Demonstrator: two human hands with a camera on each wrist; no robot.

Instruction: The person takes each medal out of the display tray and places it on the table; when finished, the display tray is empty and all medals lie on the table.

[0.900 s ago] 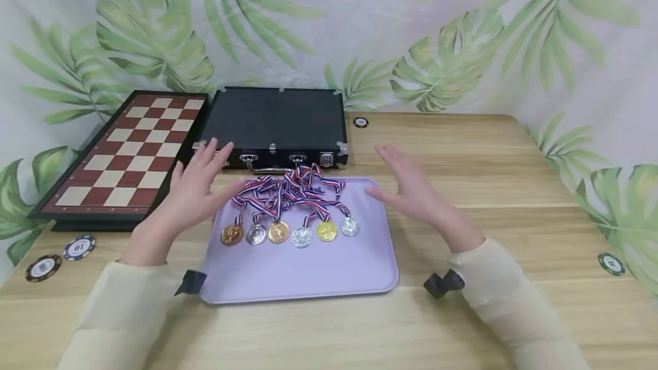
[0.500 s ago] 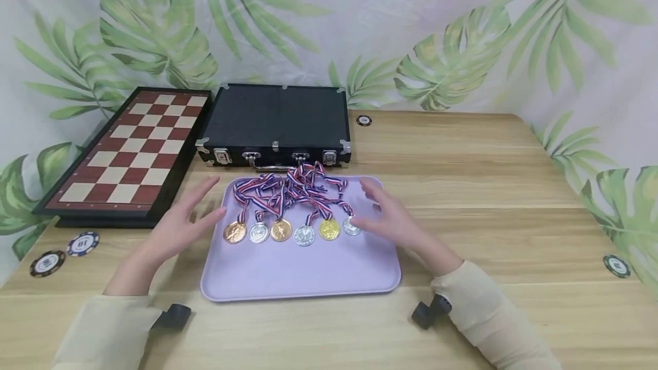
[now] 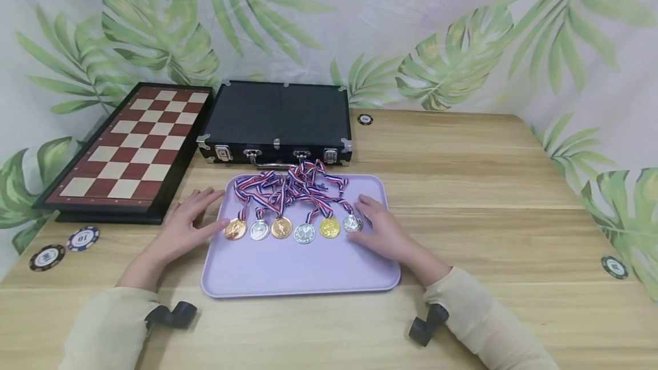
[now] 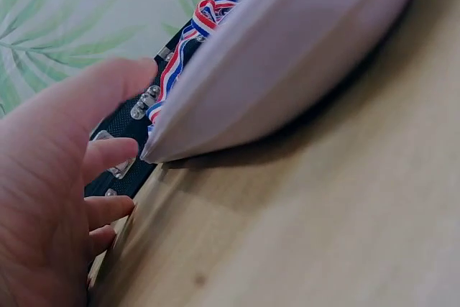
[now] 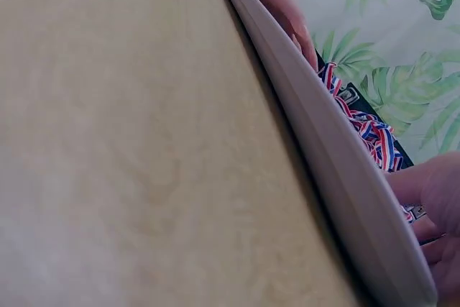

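**Lilac tray, six medals, ribbons in a knot**

Lilac plastic sits between your two hands: the tray (image 3: 288, 270) lies flat on the wooden surface (image 3: 462, 187), with your left hand (image 3: 181, 227) at its left rim and your right hand (image 3: 382, 227) over its right rim. Both hands are spread and relaxed, gripping nothing. Your left fingertips lie beside the bronze medal (image 3: 235, 229); your right fingertips are at, perhaps touching, the silver medal (image 3: 352, 222) at the row's end.

The likely trouble is the ribbons (image 3: 288, 187). They are heaped and crossed just beyond your fingers, so if you lift one medal its ribbon may drag its neighbours and break the row. The ribbon heap also spills over the far rim toward the black case (image 3: 277, 116) beyond your hands, where a loop could catch on the handle or latches. The tray is light and shallow; a sideways push from either hand could slide it.

The medals lie face up in a near-straight row between your hands: bronze, silver, gold, silver, gold, silver, each about touching the next, each on a red, white and blue ribbon.
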